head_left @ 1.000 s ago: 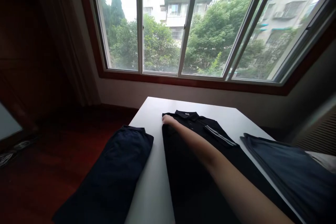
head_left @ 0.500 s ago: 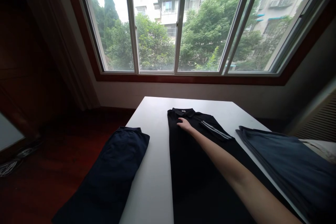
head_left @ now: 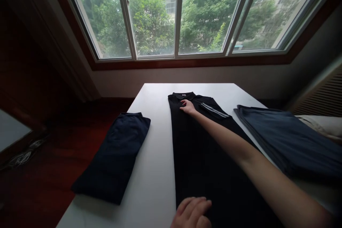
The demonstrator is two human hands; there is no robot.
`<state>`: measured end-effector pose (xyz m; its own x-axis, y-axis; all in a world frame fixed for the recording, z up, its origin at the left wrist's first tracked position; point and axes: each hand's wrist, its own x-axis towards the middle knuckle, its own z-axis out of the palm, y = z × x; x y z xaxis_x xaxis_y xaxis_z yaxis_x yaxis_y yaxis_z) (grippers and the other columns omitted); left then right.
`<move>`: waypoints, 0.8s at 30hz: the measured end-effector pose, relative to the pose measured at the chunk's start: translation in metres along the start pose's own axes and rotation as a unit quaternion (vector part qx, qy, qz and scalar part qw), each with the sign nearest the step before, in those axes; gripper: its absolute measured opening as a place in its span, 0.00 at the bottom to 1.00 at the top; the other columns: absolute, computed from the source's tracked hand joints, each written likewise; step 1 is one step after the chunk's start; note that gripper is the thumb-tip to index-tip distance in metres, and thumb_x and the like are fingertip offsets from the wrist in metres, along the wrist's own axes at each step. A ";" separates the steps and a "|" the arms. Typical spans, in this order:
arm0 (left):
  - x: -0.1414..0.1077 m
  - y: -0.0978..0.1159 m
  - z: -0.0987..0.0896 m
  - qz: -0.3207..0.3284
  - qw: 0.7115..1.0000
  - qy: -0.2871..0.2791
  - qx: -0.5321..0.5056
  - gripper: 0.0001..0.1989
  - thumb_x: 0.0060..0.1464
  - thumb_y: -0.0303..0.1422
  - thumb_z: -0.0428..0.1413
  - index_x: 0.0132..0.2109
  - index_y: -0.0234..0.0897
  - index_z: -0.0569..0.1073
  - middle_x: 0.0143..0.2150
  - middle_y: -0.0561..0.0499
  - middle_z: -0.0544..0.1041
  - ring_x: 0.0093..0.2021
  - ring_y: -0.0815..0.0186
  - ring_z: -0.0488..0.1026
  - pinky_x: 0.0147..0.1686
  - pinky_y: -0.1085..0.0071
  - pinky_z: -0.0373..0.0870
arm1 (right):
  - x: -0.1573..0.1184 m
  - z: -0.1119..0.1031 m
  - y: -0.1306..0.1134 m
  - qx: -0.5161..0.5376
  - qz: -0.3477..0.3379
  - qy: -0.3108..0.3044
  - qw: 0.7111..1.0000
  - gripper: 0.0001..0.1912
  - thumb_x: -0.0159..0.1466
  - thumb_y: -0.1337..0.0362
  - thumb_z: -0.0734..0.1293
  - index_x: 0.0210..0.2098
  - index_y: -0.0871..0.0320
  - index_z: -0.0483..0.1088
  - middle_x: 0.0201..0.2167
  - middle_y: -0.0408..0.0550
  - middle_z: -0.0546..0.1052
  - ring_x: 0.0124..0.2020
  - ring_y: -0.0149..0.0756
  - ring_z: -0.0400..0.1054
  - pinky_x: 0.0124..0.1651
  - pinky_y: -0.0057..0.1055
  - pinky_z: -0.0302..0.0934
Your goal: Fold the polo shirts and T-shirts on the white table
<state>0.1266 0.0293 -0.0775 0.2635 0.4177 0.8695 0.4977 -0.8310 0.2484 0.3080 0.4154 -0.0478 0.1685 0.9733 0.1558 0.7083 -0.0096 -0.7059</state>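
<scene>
A black polo shirt (head_left: 197,149) lies lengthwise on the white table (head_left: 157,171), folded narrow, with a grey-striped sleeve folded over its right side. My right hand (head_left: 188,107) rests flat on the shirt just below the collar, arm stretched across the cloth. My left hand (head_left: 192,213) lies on the shirt's near edge at the bottom of the view, fingers together and flat. Neither hand grips anything.
A folded dark navy garment (head_left: 117,153) lies at the table's left edge, partly overhanging. A folded blue-grey garment (head_left: 288,142) lies on the right. A wide window (head_left: 176,14) stands behind the table, and dark wooden floor (head_left: 40,171) is to the left.
My right hand slid from the shirt's left shoulder towards the middle below the collar. My left hand has come into view on the shirt's near edge. The view tilted downward.
</scene>
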 end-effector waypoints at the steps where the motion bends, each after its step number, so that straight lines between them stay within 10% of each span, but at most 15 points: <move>1: -0.001 0.001 0.002 0.007 1.000 0.004 -0.007 0.17 0.64 0.24 0.40 0.29 0.38 0.67 0.39 0.52 0.83 0.42 0.71 0.80 0.46 0.75 0.75 | 0.001 0.000 -0.001 -0.005 0.006 0.000 1.000 0.22 0.54 0.71 0.71 0.49 0.59 0.70 0.43 0.49 0.73 0.43 0.38 0.70 0.48 0.32 0.64; 8: 0.000 0.007 -0.008 0.034 0.996 -0.079 0.001 0.13 0.64 0.28 0.45 0.31 0.37 0.68 0.41 0.52 0.81 0.44 0.68 0.78 0.44 0.72 0.74 | -0.009 -0.001 0.006 -0.016 0.025 -0.013 0.999 0.24 0.55 0.65 0.74 0.50 0.61 0.69 0.47 0.55 0.72 0.47 0.43 0.69 0.51 0.36 0.64; 15: 0.006 0.013 -0.023 -0.005 0.985 -0.174 -0.009 0.09 0.61 0.25 0.48 0.32 0.37 0.66 0.29 0.53 0.74 0.27 0.68 0.70 0.25 0.71 0.64 | -0.014 -0.012 0.023 0.030 0.040 -0.071 0.996 0.22 0.54 0.70 0.75 0.47 0.65 0.71 0.33 0.48 0.76 0.35 0.35 0.71 0.43 0.31 0.67; 24: 0.006 0.018 -0.019 0.007 0.990 -0.129 -0.050 0.13 0.64 0.23 0.43 0.31 0.36 0.65 0.26 0.54 0.71 0.23 0.70 0.65 0.23 0.73 0.61 | -0.023 -0.022 0.022 0.046 0.032 -0.021 0.998 0.18 0.56 0.71 0.73 0.46 0.63 0.72 0.38 0.51 0.77 0.36 0.34 0.72 0.43 0.31 0.67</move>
<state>0.1212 0.0097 -0.0597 0.4796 0.4745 0.7381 0.4118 -0.8645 0.2883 0.3344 0.3878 -0.0520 0.1803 0.9803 0.0808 0.6313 -0.0523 -0.7738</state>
